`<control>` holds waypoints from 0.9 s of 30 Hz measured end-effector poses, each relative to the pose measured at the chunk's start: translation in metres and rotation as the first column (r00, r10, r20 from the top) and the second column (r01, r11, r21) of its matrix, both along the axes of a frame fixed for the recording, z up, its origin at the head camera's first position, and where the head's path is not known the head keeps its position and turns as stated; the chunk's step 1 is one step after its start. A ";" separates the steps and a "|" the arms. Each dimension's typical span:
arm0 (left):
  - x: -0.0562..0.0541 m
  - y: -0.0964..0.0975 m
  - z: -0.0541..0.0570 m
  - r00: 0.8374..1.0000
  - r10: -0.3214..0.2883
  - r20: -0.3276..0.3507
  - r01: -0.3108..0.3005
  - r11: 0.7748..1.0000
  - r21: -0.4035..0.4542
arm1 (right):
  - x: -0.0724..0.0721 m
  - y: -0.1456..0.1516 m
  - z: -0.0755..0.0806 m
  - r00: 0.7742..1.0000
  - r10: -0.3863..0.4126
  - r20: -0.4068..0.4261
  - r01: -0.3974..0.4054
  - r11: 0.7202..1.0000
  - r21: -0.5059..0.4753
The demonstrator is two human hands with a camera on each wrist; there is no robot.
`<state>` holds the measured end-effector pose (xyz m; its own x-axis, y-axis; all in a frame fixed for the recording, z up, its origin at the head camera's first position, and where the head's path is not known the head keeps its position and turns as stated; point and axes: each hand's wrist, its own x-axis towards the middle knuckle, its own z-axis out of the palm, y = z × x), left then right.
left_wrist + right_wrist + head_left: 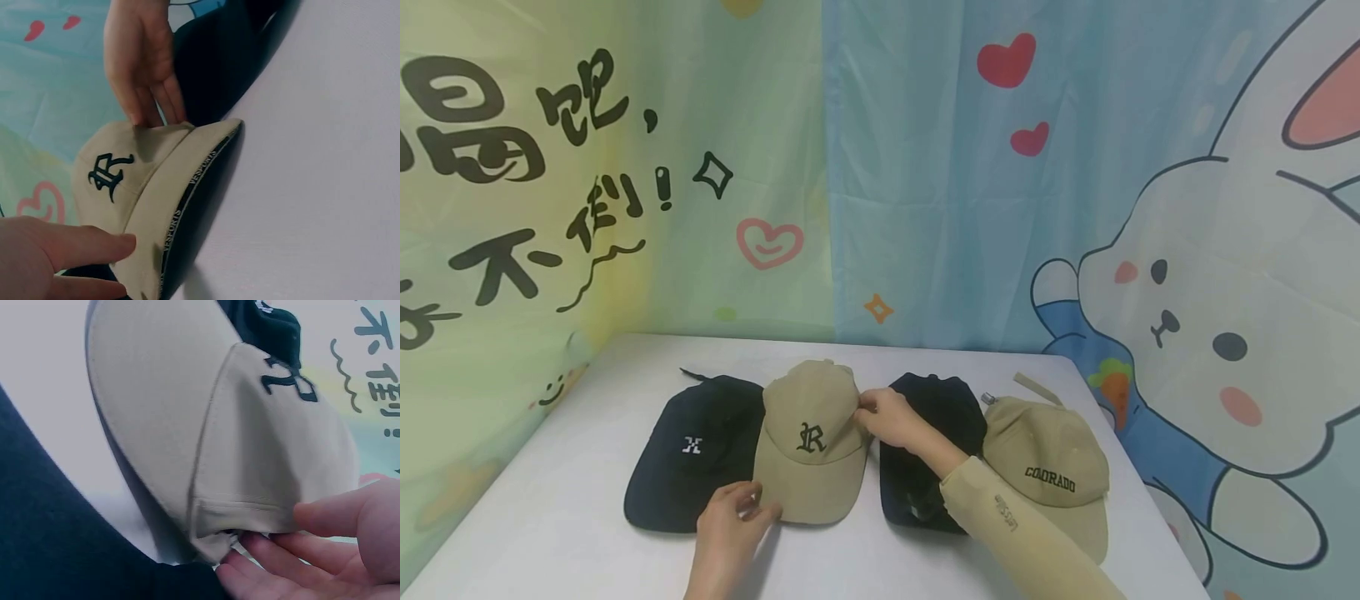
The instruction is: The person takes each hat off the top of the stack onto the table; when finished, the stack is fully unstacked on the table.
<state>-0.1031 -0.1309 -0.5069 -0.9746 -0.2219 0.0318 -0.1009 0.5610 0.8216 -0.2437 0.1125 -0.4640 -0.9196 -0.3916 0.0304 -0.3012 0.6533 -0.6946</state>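
Note:
A beige baseball cap (820, 417) with a dark letter R on its front lies on the white table, its brim towards me. My right hand (891, 418) pinches the cap's right side edge; in the right wrist view the thumb (331, 515) is outside and the fingers (281, 556) are beneath the rim. By the brim's left side is my left hand (733, 525), thumb and forefinger apart. The left wrist view has its fairly straight thumb (94, 244) at the brim. Whether the left fingertips press the cloth I cannot tell.
Left of the beige cap sits a dark cap (700, 467) with a small white mark. To the right lie a black cap (936, 408), partly under my right forearm, and a tan COLORADO cap (1052, 442). A printed curtain (910, 208) hangs behind the white table (550, 500).

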 end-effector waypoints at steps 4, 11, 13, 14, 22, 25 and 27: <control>0.000 -0.009 0.006 0.999 0.010 0.034 -0.011 1.000 0.015 | -0.002 -0.003 0.015 1.000 -0.019 -0.012 0.018 1.000 -0.023; 0.008 -0.031 0.017 0.998 0.062 -0.034 -0.061 0.998 0.024 | -0.016 -0.014 0.050 0.991 -0.113 -0.065 0.101 0.981 -0.167; 0.011 -0.038 0.020 0.991 0.108 -0.073 -0.106 0.994 0.025 | -0.020 -0.022 0.060 0.990 -0.116 -0.076 0.096 0.969 -0.226; 0.012 -0.042 0.022 0.984 0.144 -0.105 -0.144 0.990 0.012 | -0.021 -0.027 0.064 0.990 -0.116 -0.080 0.092 0.963 -0.255; 0.022 -0.073 0.039 0.926 0.328 -0.188 -0.328 0.944 0.031 | -0.026 -0.084 0.077 0.993 -0.081 -0.091 0.035 0.905 -0.424; 0.025 -0.086 0.036 0.928 0.356 -0.114 -0.357 0.934 0.010 | -0.021 -0.109 0.072 0.997 -0.071 -0.034 0.050 0.911 -0.410; 0.027 -0.093 0.031 0.928 0.369 -0.051 -0.370 0.928 -0.029 | -0.017 -0.125 0.065 0.999 -0.047 0.012 0.048 0.926 -0.373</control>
<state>-0.0760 -0.2242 -0.4762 -0.8212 -0.5638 0.0882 -0.2709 0.5212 0.8093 -0.2606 -0.0124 -0.3990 -0.9372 -0.3082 0.1634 -0.2739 0.3600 -0.8918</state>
